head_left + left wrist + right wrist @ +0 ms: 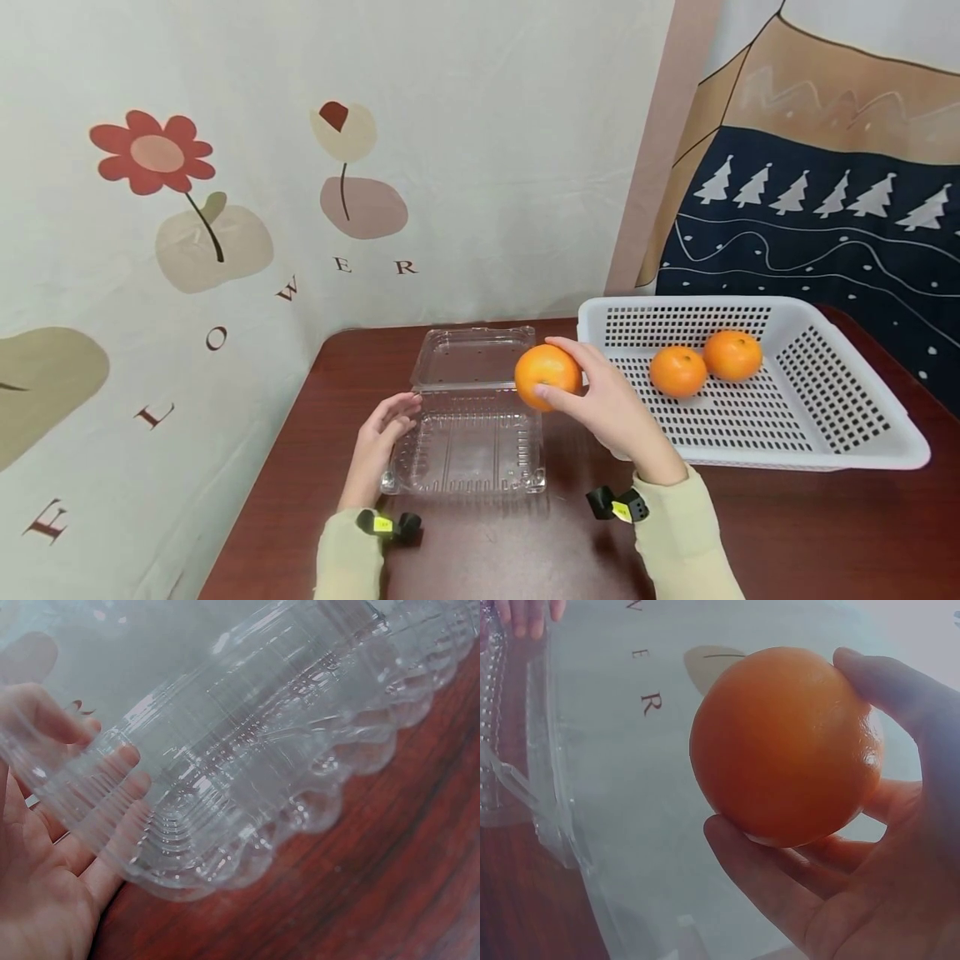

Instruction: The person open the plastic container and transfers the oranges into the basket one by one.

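My right hand [611, 400] holds an orange [548, 377] up above the right rim of a clear plastic clamshell box [468, 454]. In the right wrist view, thumb and fingers curl round the orange [787, 746] from the sides. The box lies on the table with its lid [476, 357] folded back toward the wall. My left hand [378, 442] is at the left side of the box, fingers loosely bent. Through the clear wall of the box [247, 765], the left wrist view shows the fingers of that hand [52, 847] against or close beside the plastic.
A white perforated basket [873, 450] stands on the right of the table, with one orange [678, 372] and another orange [732, 356] inside. The reddish-brown table [510, 550] meets a printed cloth wall [480, 167] at the back and left.
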A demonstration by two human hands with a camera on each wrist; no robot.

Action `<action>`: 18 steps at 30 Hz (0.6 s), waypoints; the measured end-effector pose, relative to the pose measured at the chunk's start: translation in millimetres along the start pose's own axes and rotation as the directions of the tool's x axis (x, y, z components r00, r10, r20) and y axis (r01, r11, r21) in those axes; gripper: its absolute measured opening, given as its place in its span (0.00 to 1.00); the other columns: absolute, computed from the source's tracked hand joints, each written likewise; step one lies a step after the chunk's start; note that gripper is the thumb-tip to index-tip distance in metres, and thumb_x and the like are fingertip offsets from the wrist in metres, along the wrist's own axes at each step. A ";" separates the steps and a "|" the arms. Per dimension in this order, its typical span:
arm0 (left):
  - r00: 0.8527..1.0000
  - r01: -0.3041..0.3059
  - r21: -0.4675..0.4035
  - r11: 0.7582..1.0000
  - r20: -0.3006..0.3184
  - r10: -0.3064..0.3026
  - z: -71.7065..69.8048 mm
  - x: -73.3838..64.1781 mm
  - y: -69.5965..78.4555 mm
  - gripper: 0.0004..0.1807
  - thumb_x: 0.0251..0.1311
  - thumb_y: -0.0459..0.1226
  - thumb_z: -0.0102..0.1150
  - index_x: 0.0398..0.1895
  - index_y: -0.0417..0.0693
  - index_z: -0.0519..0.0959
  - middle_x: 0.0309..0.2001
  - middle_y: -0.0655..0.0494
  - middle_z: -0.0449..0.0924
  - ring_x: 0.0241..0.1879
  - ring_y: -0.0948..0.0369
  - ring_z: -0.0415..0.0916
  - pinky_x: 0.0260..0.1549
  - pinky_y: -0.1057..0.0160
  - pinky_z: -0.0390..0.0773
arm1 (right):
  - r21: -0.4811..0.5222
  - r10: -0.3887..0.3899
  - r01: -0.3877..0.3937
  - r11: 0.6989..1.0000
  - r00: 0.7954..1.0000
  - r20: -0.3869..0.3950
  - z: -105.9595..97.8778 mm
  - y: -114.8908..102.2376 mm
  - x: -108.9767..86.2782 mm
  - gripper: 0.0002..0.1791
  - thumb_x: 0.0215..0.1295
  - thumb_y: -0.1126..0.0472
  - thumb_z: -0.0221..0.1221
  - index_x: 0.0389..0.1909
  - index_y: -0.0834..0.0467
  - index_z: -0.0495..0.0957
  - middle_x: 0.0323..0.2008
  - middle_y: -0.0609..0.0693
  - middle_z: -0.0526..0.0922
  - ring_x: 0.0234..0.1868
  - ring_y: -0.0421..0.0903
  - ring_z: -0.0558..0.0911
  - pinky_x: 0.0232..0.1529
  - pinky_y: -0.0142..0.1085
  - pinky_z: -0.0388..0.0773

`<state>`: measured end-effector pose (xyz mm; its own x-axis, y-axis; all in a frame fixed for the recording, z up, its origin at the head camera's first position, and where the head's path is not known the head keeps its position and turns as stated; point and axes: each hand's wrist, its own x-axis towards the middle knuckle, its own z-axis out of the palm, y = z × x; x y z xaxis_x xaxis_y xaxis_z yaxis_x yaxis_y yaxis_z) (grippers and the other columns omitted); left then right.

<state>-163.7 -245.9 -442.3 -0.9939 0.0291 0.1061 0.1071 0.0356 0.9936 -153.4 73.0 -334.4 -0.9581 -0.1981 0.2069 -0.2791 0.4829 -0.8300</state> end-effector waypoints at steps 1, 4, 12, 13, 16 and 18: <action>1.000 -0.005 0.001 1.000 0.001 0.005 0.0 0.3 -0.5 0.17 0.62 0.27 0.43 0.54 0.38 0.68 0.54 0.45 0.71 0.55 0.51 0.67 0.50 0.60 0.71 | -0.008 -0.003 0.003 1.000 1.000 -0.005 -0.9 0.5 0.1 0.32 0.47 0.37 0.60 0.56 0.34 0.64 0.47 0.38 0.69 0.42 0.40 0.71 0.41 0.39 0.71; 1.000 -0.013 0.003 1.000 0.001 0.013 0.0 0.9 -1.3 0.17 0.62 0.26 0.43 0.54 0.38 0.68 0.54 0.44 0.71 0.55 0.50 0.67 0.50 0.58 0.70 | -0.032 -0.001 0.001 0.999 1.000 -0.011 -3.4 2.4 0.3 0.31 0.47 0.36 0.59 0.56 0.33 0.64 0.47 0.37 0.68 0.42 0.39 0.70 0.42 0.39 0.70; 0.999 -0.035 0.004 0.999 0.008 0.035 -0.7 2.3 -5.5 0.17 0.62 0.27 0.42 0.55 0.36 0.66 0.54 0.41 0.70 0.55 0.49 0.66 0.49 0.60 0.71 | -0.066 -0.005 0.003 0.998 1.000 -0.026 -7.1 4.9 0.9 0.31 0.49 0.37 0.59 0.56 0.34 0.64 0.49 0.38 0.68 0.42 0.39 0.70 0.42 0.39 0.70; 0.999 -0.036 0.003 0.999 0.007 0.036 -0.7 2.3 -5.3 0.17 0.62 0.27 0.42 0.55 0.36 0.66 0.54 0.41 0.69 0.55 0.48 0.66 0.49 0.60 0.71 | -0.064 -0.006 0.004 0.998 1.000 -0.025 -7.3 4.8 0.9 0.31 0.49 0.37 0.59 0.56 0.34 0.64 0.48 0.38 0.68 0.42 0.39 0.70 0.42 0.39 0.70; 1.000 -0.026 -0.002 1.000 0.004 0.026 -0.2 1.6 -2.9 0.17 0.62 0.26 0.42 0.55 0.36 0.67 0.54 0.42 0.70 0.55 0.49 0.66 0.49 0.61 0.71 | -0.062 -0.006 0.004 0.998 1.000 -0.023 -7.7 4.2 0.5 0.31 0.49 0.37 0.59 0.56 0.34 0.64 0.48 0.38 0.68 0.42 0.39 0.70 0.42 0.39 0.70; 1.000 -0.013 -0.004 1.000 0.001 0.013 0.3 0.9 -0.9 0.17 0.62 0.26 0.42 0.54 0.37 0.67 0.54 0.43 0.70 0.55 0.50 0.67 0.49 0.61 0.71 | -0.061 -0.001 0.000 0.998 1.000 -0.022 -8.1 4.3 0.0 0.31 0.49 0.37 0.59 0.56 0.33 0.64 0.48 0.38 0.68 0.42 0.39 0.70 0.42 0.39 0.70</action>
<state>-164.6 -245.6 -443.2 -0.9925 0.0301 0.1187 0.1197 0.0316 0.9923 -155.1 82.0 -333.7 -0.9590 -0.1802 0.2190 -0.2823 0.5342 -0.7968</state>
